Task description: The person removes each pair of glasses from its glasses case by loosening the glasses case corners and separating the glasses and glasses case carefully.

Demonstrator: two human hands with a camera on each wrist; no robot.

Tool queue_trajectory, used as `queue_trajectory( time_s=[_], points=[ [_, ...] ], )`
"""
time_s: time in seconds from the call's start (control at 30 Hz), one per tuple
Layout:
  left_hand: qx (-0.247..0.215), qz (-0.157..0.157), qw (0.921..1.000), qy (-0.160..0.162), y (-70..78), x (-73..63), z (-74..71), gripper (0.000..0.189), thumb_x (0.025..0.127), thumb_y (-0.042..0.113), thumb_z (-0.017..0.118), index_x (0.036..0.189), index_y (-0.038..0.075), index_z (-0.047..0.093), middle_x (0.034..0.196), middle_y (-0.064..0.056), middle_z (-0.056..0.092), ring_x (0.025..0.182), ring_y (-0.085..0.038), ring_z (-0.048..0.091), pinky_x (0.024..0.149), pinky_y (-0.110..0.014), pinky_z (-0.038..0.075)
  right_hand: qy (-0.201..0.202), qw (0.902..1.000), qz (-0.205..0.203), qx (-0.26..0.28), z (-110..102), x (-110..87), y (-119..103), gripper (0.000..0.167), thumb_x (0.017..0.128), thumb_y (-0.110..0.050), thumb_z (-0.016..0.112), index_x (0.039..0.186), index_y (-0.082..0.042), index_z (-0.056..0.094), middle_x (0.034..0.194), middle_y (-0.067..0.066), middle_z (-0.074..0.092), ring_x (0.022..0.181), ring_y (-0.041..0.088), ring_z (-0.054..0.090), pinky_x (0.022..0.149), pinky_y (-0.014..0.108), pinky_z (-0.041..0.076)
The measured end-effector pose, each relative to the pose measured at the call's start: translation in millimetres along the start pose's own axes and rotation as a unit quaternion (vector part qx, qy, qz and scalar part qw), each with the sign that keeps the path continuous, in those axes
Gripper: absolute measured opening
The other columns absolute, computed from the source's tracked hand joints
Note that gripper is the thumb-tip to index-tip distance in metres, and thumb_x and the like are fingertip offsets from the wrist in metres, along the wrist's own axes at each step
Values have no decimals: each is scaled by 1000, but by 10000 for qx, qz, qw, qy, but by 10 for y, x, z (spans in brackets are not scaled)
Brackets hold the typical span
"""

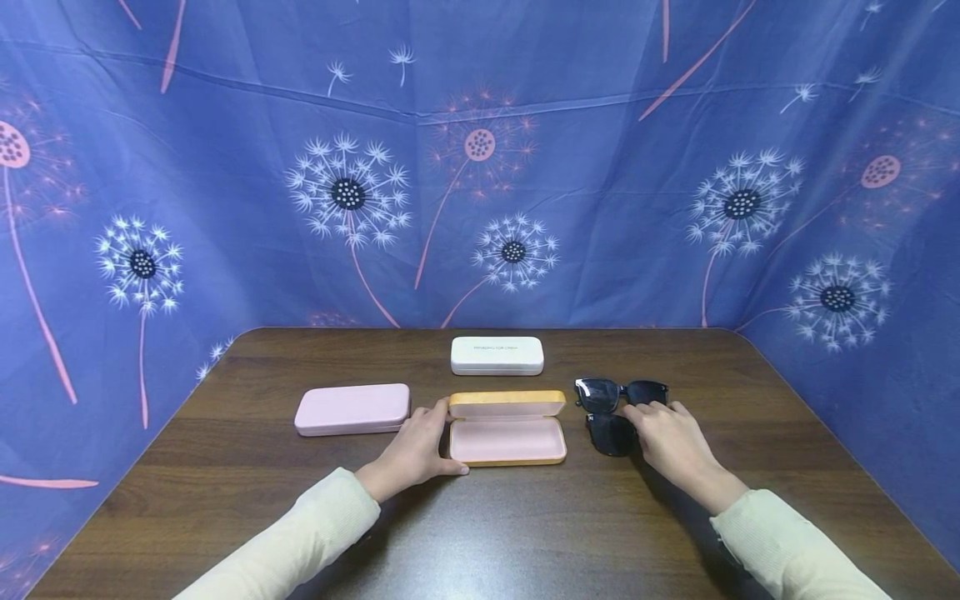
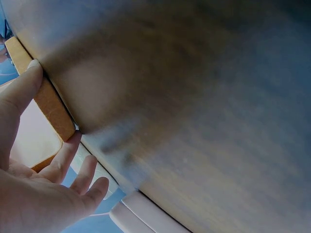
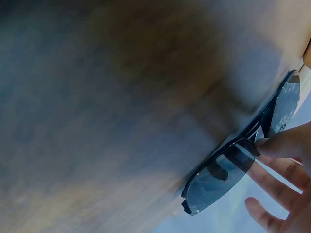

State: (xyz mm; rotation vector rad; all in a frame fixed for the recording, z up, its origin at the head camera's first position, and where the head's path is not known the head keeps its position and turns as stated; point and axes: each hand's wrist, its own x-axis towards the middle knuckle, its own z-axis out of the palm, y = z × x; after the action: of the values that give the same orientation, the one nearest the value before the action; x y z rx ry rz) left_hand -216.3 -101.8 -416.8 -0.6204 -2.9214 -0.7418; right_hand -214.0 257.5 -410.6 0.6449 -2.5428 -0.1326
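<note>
An eyeglass case (image 1: 507,462) lies open on the table, orange outside and pink inside, its lid standing up at the back. My left hand (image 1: 420,442) holds its left end, with the thumb at the front corner and fingers at the far side. To the right of the case, my right hand (image 1: 671,442) pinches a pair of dark sunglasses (image 1: 611,435) near the bridge; the hand hides the right lens in the head view. In the right wrist view both lenses of the sunglasses (image 3: 218,182) show. Just behind lies a second pair of black sunglasses (image 1: 597,395), close to my right fingers.
A closed pink case (image 1: 352,409) lies left of my left hand. Behind the open case sits a closed white case (image 1: 497,356). The brown wooden table (image 1: 495,533) ends at a blue dandelion-print cloth (image 1: 585,183) hanging behind and along both sides.
</note>
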Motion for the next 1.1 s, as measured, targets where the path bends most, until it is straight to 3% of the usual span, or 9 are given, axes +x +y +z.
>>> queue_trajectory(
  time_s=[0.4, 0.67, 1.1],
  points=[
    [0, -11, 10000, -38, 5, 0, -10, 96, 58, 39, 84, 131, -1, 37, 116, -11, 60, 109, -33, 50, 93, -49, 40, -29, 9999, 13, 131, -57, 46, -1, 30, 61, 3, 69, 88, -7, 59, 75, 3, 63, 70, 22, 58, 59, 39, 42],
    [2, 10, 10000, -25, 17, -6, -13, 95, 57, 38, 85, 130, -1, 37, 114, -12, 61, 108, -33, 50, 92, -50, 40, 272, 9982, 75, 522, -83, 167, -124, 16, 75, -11, 67, 89, -7, 62, 78, 3, 64, 75, 21, 61, 66, 40, 45],
    [1, 13, 10000, -33, 31, -12, -31, 92, 57, 38, 84, 129, 1, 39, 111, -8, 61, 107, -31, 51, 92, -49, 40, 84, 9903, 462, 1307, -81, 402, -423, 32, 93, -31, 50, 108, -6, 62, 105, 11, 66, 97, 27, 62, 80, 48, 47]
  ],
)
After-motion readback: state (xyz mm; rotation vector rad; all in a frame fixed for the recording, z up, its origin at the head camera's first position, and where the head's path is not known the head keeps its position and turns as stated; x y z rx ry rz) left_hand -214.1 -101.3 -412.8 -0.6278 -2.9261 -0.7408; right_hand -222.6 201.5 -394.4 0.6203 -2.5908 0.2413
